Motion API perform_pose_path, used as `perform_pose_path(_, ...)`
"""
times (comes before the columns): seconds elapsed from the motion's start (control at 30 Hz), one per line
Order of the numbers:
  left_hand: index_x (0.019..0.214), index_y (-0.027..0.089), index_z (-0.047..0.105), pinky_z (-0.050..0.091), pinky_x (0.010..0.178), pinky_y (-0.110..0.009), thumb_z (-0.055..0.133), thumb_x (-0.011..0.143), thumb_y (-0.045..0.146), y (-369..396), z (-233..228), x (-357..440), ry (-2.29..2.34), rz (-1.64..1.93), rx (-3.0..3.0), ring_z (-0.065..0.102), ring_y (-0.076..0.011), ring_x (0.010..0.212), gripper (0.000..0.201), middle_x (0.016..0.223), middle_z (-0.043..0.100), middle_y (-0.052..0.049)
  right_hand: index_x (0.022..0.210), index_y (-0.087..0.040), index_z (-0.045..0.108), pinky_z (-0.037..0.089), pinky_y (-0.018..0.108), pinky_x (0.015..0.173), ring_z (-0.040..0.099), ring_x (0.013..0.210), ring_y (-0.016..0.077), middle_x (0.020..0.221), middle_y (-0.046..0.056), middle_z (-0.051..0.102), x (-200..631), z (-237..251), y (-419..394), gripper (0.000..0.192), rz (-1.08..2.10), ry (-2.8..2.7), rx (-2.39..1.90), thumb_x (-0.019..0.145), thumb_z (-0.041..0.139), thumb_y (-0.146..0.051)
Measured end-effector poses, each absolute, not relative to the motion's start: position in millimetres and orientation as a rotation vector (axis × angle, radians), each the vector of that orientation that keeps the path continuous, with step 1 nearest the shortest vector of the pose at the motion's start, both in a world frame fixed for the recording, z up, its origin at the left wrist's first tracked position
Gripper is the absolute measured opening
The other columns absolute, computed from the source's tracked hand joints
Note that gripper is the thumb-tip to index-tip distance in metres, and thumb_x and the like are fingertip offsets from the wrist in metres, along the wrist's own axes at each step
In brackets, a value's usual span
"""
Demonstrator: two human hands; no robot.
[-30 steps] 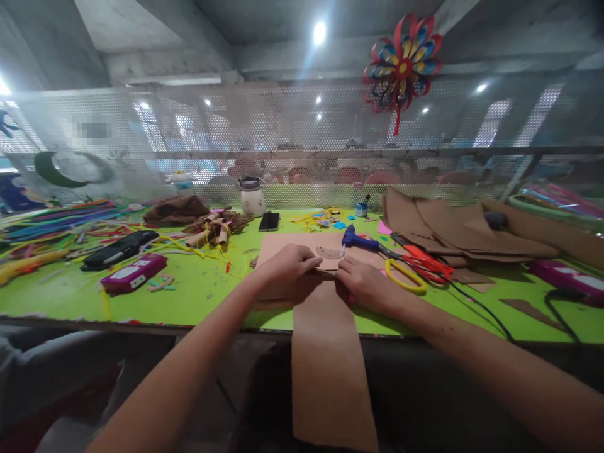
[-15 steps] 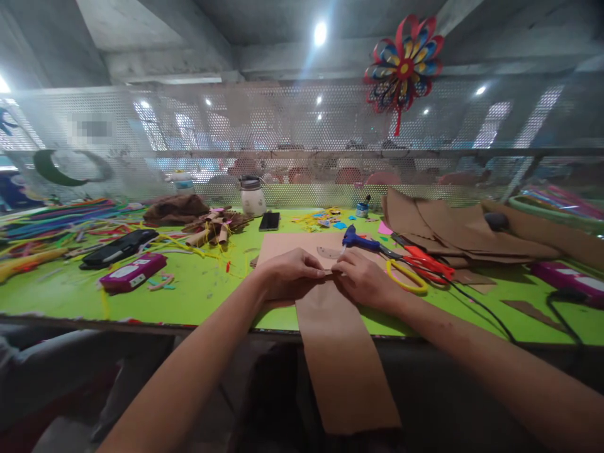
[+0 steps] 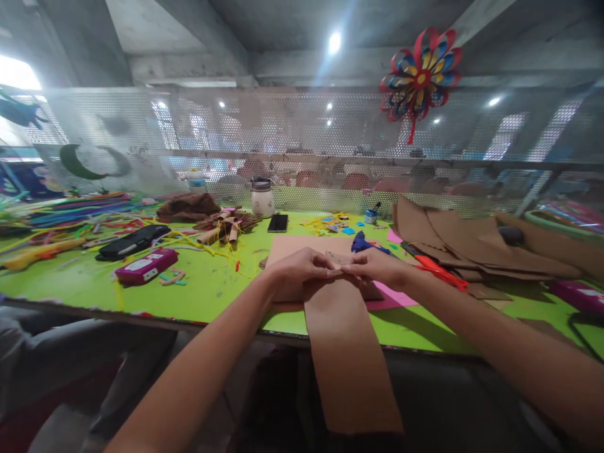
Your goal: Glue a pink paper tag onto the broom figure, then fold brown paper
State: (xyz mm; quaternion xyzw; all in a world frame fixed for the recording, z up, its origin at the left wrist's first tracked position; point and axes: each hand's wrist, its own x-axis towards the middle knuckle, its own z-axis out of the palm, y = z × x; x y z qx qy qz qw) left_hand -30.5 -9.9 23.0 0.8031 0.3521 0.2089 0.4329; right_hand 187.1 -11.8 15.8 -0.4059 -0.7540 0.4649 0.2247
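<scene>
A long strip of brown card (image 3: 352, 352) hangs over the table's front edge toward me. My left hand (image 3: 304, 264) pinches its far edge between thumb and fingers. Just beside it, my right hand (image 3: 375, 265) pinches the same edge, the fingertips of both hands almost meeting. Beneath and behind the hands lies a larger brown sheet (image 3: 287, 245). Past my right hand a blue hot glue gun (image 3: 362, 243) is partly covered by it. A pink sheet (image 3: 394, 297) shows below my right wrist.
Red-handled scissors (image 3: 441, 272) and stacked brown card (image 3: 453, 236) lie to the right. Leftward are a purple box (image 3: 146, 266), a black case (image 3: 133, 242) and coloured pipe cleaners (image 3: 85, 207). A phone (image 3: 278, 223) and a jar (image 3: 262, 198) stand farther back.
My right hand has lifted slightly and now pinches the strip's edge nearer my left fingertips. My right forearm now covers the yellow scissor handle. The view has turned a little left.
</scene>
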Motion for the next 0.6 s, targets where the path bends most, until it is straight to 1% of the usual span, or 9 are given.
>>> perform_pose_path(0.13, 0.086, 0.012, 0.070, 0.037, 0.063, -0.023, 0.064, 0.072, 0.036, -12, 25, -30, 0.897, 0.568, 1.981, 0.052, -0.0117, 0.066, 0.028, 0.076, 0.065, -0.004, 0.060, -0.014, 0.056, 0.028, 0.022, 0.046, 0.040, 0.045, 0.0065, 0.050, -0.002, 0.049, 184, 13, -1, 0.035, 1.338, -2.003, -1.073, 0.070, 0.067, -0.045)
perform_pose_path(0.23, 0.086, 0.013, 0.070, 0.037, 0.062, -0.024, 0.063, 0.073, 0.041, -12, 26, -32, 0.913, 0.554, 2.010, 0.052, -0.0121, 0.065, 0.032, 0.076, 0.065, -0.004, 0.059, -0.014, 0.055, 0.027, 0.022, 0.045, 0.039, 0.045, 0.0060, 0.048, -0.004, 0.047, 186, 5, 2, 0.034, 1.310, -1.945, -1.031, 0.069, 0.068, -0.044)
perform_pose_path(0.4, 0.081, 0.013, 0.071, 0.035, 0.058, -0.023, 0.061, 0.073, 0.049, -10, 27, -37, 0.971, 0.472, 2.037, 0.050, -0.0118, 0.062, 0.037, 0.071, 0.063, -0.004, 0.060, -0.014, 0.056, 0.028, 0.022, 0.043, 0.041, 0.041, 0.0063, 0.047, -0.003, 0.049, 198, -1, 1, 0.034, 1.315, -1.889, -1.045, 0.067, 0.069, -0.044)
perform_pose_path(0.5, 0.076, 0.013, 0.070, 0.033, 0.056, -0.023, 0.061, 0.072, 0.049, -10, 27, -38, 0.981, 0.425, 1.998, 0.047, -0.0109, 0.058, 0.037, 0.064, 0.060, -0.002, 0.060, -0.014, 0.056, 0.029, 0.022, 0.043, 0.043, 0.040, 0.0065, 0.046, -0.004, 0.050, 203, 1, 1, 0.034, 1.375, -1.873, -1.026, 0.066, 0.070, -0.044)
perform_pose_path(0.6, 0.076, 0.013, 0.070, 0.032, 0.056, -0.023, 0.062, 0.071, 0.048, -10, 26, -38, 0.977, 0.394, 1.993, 0.047, -0.0107, 0.058, 0.036, 0.063, 0.059, -0.002, 0.059, -0.013, 0.056, 0.030, 0.021, 0.042, 0.043, 0.038, 0.0063, 0.044, -0.004, 0.049, 204, 0, 2, 0.035, 1.410, -1.869, -1.015, 0.066, 0.071, -0.044)
